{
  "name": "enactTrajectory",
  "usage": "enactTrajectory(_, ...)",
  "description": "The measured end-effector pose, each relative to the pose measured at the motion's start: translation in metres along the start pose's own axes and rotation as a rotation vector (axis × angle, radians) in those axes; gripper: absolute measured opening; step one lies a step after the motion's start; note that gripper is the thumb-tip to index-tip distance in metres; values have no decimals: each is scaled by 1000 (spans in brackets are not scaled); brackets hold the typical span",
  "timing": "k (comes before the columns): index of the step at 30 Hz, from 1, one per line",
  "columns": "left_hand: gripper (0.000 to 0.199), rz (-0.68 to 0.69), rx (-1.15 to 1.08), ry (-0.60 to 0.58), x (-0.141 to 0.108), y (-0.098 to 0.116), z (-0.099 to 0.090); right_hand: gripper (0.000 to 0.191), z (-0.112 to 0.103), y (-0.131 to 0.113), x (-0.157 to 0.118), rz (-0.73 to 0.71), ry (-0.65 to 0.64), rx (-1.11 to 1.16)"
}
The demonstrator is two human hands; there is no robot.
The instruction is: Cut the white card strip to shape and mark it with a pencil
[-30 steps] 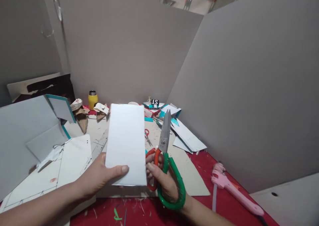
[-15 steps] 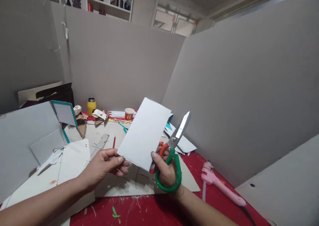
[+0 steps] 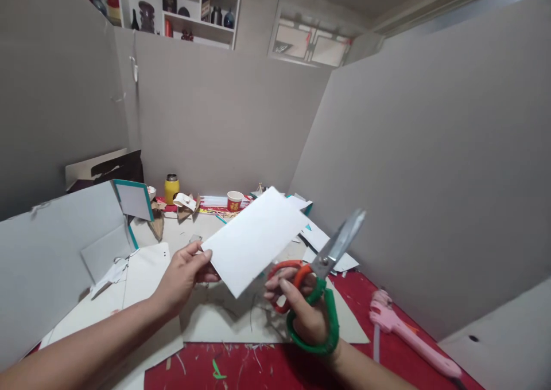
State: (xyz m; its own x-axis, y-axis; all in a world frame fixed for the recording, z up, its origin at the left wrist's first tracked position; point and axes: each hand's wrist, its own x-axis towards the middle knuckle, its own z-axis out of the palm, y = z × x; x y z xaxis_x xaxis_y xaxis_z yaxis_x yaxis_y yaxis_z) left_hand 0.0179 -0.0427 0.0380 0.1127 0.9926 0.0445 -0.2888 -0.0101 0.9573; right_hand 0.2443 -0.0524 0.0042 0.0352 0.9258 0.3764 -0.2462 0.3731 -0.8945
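Observation:
A white rectangular card point(image 3: 258, 238) is pinched at its lower left corner between the thumb and fingers of my left hand point(image 3: 185, 272). Just right of the card, my right hand point(image 3: 301, 304) has its fingers through the handles of a pair of scissors point(image 3: 325, 261), one handle orange and the other green. The blades are closed and point up and to the right. A gap lies between my right hand and the card. Below both hands is a large pale board point(image 3: 224, 321) on the red table cover point(image 3: 249, 370).
A pink glue gun point(image 3: 408, 338) lies at the right. Farther back stand a yellow bottle point(image 3: 171, 190) and a paper cup point(image 3: 235, 201). A folded white board structure point(image 3: 55, 252) stands at the left. Grey partitions point(image 3: 224, 114) surround the table.
My right hand has let go of the card and moved right with the scissors. The card has tilted to the right in my left hand. The whole view has shifted a little.

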Motion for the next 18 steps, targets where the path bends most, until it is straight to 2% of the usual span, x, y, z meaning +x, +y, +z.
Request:
enactTrajectory(5,23,106,-27,128,17,9,-17,29,-7,-6,14,-169,98,-76)
enactTrajectory(10,19,158,24,192,39,17,-46,32,-21,-9,38,-203,289,-126)
enactTrajectory(15,31,155,89,236,50,11,-66,37,-31,-9,53,-138,348,-67)
enactTrajectory(18,33,95,113,216,51,5,-68,44,-35,-3,58,-4,329,-105)
